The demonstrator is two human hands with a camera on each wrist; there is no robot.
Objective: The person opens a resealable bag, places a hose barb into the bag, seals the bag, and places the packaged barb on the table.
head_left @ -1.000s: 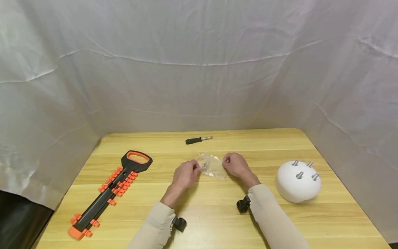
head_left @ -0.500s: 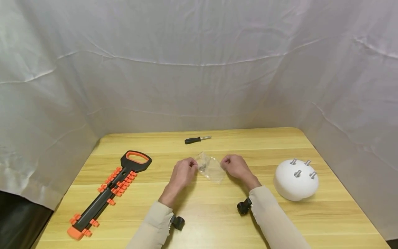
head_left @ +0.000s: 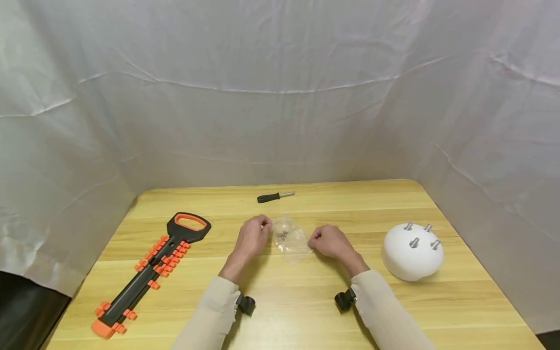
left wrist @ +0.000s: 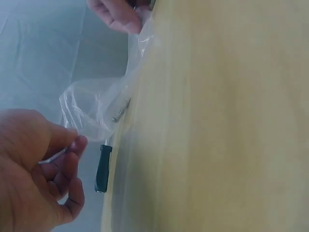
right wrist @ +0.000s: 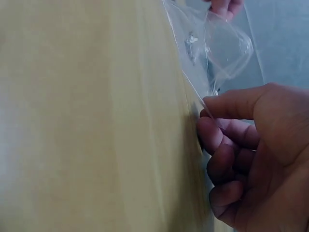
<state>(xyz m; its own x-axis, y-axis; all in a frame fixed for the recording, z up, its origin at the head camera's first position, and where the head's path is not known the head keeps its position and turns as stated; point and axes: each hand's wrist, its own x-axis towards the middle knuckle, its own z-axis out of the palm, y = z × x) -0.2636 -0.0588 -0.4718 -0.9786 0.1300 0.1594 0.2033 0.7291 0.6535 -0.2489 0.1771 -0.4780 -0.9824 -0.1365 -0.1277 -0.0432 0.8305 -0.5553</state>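
Note:
Between the two hands, at the middle of the table, a clear plastic bag (head_left: 292, 245) is stretched low over the wood. Small metal screws (head_left: 282, 235) lie inside it; the left wrist view shows these screws (left wrist: 120, 112) gathered near the tabletop. My left hand (head_left: 253, 236) pinches one edge of the bag between thumb and forefinger. On the opposite side my right hand (head_left: 332, 241) pinches another edge, its thumb and forefinger closed on the film in the right wrist view, the other fingers curled under.
Behind the bag lies a black-handled screwdriver (head_left: 275, 197). At the left is a long black-and-orange rack (head_left: 140, 282) with many clips and a loop handle. A white round body (head_left: 411, 260) with several metal posts stands at the right. Grey cloth (head_left: 280, 121) hangs behind the table.
The left hand has moved slightly away from me and left, the right hand slightly toward me. The bag has turned and spread between them, with the screws now nearer its middle.

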